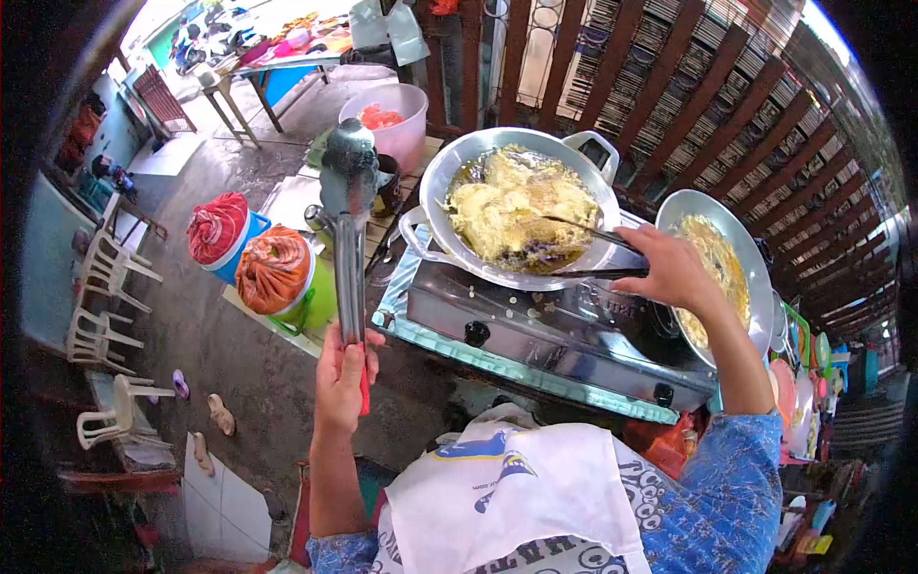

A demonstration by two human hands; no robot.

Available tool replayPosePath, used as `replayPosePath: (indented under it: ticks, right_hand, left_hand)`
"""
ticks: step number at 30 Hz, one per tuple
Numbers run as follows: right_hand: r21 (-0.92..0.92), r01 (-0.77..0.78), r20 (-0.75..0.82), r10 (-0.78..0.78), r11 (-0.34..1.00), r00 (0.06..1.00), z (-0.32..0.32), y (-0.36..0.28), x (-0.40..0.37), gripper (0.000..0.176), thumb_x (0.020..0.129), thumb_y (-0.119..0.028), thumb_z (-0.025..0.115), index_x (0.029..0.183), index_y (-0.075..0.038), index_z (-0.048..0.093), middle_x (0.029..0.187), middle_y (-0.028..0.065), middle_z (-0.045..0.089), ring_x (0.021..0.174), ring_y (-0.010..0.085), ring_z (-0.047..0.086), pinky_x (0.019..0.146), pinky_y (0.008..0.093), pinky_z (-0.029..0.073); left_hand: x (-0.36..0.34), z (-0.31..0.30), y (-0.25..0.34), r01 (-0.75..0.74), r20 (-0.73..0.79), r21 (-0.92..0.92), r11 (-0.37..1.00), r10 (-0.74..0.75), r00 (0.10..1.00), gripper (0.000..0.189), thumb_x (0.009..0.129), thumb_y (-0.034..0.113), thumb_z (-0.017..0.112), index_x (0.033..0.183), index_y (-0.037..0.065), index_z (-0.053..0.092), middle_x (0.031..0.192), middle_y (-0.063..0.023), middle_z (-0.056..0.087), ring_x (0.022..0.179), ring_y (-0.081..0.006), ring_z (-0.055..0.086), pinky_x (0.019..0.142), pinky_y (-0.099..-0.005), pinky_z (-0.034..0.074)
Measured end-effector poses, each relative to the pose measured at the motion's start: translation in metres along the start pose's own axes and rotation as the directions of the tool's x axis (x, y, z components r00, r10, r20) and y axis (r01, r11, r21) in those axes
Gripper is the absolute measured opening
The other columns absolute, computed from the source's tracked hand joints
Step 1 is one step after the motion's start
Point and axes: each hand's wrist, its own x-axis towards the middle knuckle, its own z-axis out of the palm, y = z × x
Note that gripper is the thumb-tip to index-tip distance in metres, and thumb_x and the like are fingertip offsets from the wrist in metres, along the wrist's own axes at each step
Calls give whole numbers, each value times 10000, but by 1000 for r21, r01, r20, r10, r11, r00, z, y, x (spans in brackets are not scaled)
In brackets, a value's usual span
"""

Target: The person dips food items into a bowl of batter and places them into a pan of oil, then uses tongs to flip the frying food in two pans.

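My left hand [346, 378] is closed around the red grip of a pair of long metal tongs [351, 258]. Their broad, wet-looking ends point up and away from me, left of the nearer wok. Over at the stove, my right hand [660, 263] grips a pair of dark tongs [593, 228], fingers on one arm and thumb by the other. The upper arm's tip reaches into pale yellow batter food [521, 196] frying in oil. This food fills most of the two-handled metal wok [459, 145]; the lower arm lies across the wok's near rim.
A second wok [755, 251] with fried food sits right on the stove [535, 325]. Left of the stove stand a pink bucket [406, 143], a green bucket [311, 301] covered in orange cloth and a blue one [253, 228]. Behind rises a slatted fence [660, 86]. White chairs [110, 335] stand far left.
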Motion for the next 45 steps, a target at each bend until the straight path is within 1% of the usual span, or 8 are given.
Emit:
replayPosePath:
  ticks: [11,16,21,23,27,30,33,45]
  right_hand:
    - [172,124,-31,-121,977,992,18,-29,18,711,657,-492,679,1223,-113,474,1116,129,548,946,326,577,808,418,464]
    - [156,-48,-54,57,987,997,26,-29,30,689,683,-480,663,1226,-103,471,1131,142,541,969,333,568,815,412,462]
    - [35,70,-136,-64,997,989,39,-40,18,685,694,-479,655,1220,-80,470,1133,169,534,947,349,572,793,414,467]
    - [91,-115,28,112,989,993,27,-47,25,699,694,-494,651,1224,-78,467,1142,184,526,950,346,573,790,415,468]
    - [208,127,-188,-88,970,978,47,-37,21,706,685,-514,647,1216,-82,473,1101,176,554,940,339,580,787,417,467]
    - [125,-63,-63,71,990,995,41,-55,19,729,670,-509,662,1211,-59,472,1117,173,546,961,336,571,797,420,462]
    - [221,-34,-129,64,975,990,40,-44,23,725,677,-511,655,1216,-62,469,1112,170,545,960,327,573,789,425,463]
    - [-11,-26,-47,26,1000,999,40,-74,41,720,699,-491,650,1247,-81,425,1126,144,520,897,306,597,729,410,481]
  left_hand:
    - [-14,-5,-2,26,-15,-4,1000,-26,1000,444,909,323,491,1212,20,371,957,-56,554,621,-55,448,548,-186,393]
    - [-20,-8,-3,36,-36,15,999,-35,999,478,913,357,463,1240,23,361,967,-60,556,626,-59,450,538,-191,390]
    - [-22,-5,-1,33,-49,76,997,-30,998,522,914,408,437,1265,31,358,965,-55,561,629,-62,448,523,-191,382]
    - [-21,-5,-3,38,-48,63,997,-35,998,530,913,418,434,1268,32,357,950,-48,562,618,-59,443,513,-188,376]
    - [-22,-8,-8,48,-10,-9,999,-48,999,458,909,268,505,1258,28,332,979,-52,557,655,-50,455,556,-184,397]
    - [-20,-6,-8,95,-16,-39,995,-95,995,435,914,202,496,1269,21,322,983,-36,564,670,-45,449,557,-168,389]
    - [-23,-7,-4,79,-7,-33,996,-79,997,426,914,182,493,1269,18,324,985,-32,565,670,-47,445,563,-170,390]
    - [-27,-6,-3,67,-42,-36,997,-68,997,403,920,174,481,1260,11,340,987,-39,570,689,-42,445,590,-170,389]
